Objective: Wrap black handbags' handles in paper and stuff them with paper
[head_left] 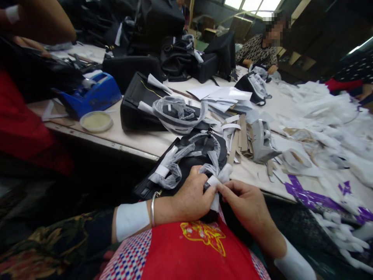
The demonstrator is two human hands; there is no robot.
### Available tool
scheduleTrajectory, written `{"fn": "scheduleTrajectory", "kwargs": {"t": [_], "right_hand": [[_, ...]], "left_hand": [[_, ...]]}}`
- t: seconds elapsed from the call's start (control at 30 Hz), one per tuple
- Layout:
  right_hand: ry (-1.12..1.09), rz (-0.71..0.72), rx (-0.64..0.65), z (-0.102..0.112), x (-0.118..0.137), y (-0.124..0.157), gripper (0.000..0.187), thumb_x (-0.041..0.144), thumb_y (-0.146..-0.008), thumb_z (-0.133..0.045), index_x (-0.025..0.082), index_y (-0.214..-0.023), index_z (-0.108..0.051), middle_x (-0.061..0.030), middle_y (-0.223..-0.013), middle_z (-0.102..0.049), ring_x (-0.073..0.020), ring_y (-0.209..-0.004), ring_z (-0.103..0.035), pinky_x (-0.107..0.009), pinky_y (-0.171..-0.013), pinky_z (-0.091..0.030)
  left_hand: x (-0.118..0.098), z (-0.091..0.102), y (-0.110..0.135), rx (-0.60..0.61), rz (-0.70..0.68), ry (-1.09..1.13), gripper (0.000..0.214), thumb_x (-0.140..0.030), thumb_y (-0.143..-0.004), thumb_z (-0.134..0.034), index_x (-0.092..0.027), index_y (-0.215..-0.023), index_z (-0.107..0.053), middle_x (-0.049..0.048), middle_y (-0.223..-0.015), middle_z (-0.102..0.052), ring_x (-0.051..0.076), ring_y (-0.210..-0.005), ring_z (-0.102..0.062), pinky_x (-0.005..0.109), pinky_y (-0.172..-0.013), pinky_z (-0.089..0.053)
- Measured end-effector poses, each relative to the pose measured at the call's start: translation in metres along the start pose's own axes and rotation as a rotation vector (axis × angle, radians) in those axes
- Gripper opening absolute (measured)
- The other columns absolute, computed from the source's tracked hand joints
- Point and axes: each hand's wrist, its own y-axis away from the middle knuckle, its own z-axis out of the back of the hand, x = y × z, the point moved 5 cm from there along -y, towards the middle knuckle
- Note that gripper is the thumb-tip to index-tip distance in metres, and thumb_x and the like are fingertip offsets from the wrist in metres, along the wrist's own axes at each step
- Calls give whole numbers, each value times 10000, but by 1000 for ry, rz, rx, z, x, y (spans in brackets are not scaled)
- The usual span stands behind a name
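A black handbag (186,163) lies at the table's near edge, partly on my lap, its straps wrapped in thin white foam and clear plastic. My left hand (190,200) is closed around one wrapped strap (217,177) just below its end. My right hand (247,202) pinches the white paper wrap on that same strap from the right side. A silver bangle and a white wristband sit on my left wrist. Both hands touch each other over the strap.
A second black bag (136,109) with plastic-wrapped handles lies further back. A blue tape dispenser (93,95) and a round lid (96,121) sit left. Paper and foam scraps (320,124) heap on the right. A person (259,48) works across the table; another stands close at left.
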Motion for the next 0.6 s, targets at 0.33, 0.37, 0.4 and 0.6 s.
{"fn": "scheduleTrajectory", "kwargs": {"t": [0.33, 0.37, 0.4, 0.6], "right_hand": [[-58, 93, -41, 11, -5, 7, 223, 406, -841, -676, 196, -818, -748, -9, -711, -725, -158, -641, -649, -237, -610, -523], [-74, 159, -56, 14, -1, 10, 189, 375, -855, -669, 210, -886, -755, -11, -766, -742, -161, -680, -670, -241, -651, -544], [-85, 235, -66, 16, 3, 13, 172, 343, -866, -662, 223, -945, -757, -16, -826, -755, -162, -720, -688, -245, -693, -560], [-63, 465, 15, 3, 13, 13, 243, 218, -900, -613, 237, -1105, -742, -48, -1008, -768, -166, -834, -730, -234, -733, -596]], "left_hand": [[1, 0, -1, -16, 5, 17, 254, -165, -875, -541, -112, -1091, -662, 143, -1240, -534, 251, -1226, -486, 385, -1119, -375], [2, 0, -2, -12, 16, 21, 247, -163, -875, -540, -114, -1081, -667, 142, -1233, -542, 254, -1227, -487, 390, -1116, -376], [2, 0, -2, -6, 24, 25, 226, -163, -876, -540, -117, -1052, -674, 142, -1221, -551, 257, -1224, -490, 395, -1112, -379], [2, 0, -2, -2, 16, 55, 156, -219, -906, -540, -135, -896, -671, 135, -1128, -592, 256, -1164, -532, 393, -1047, -429]]}}
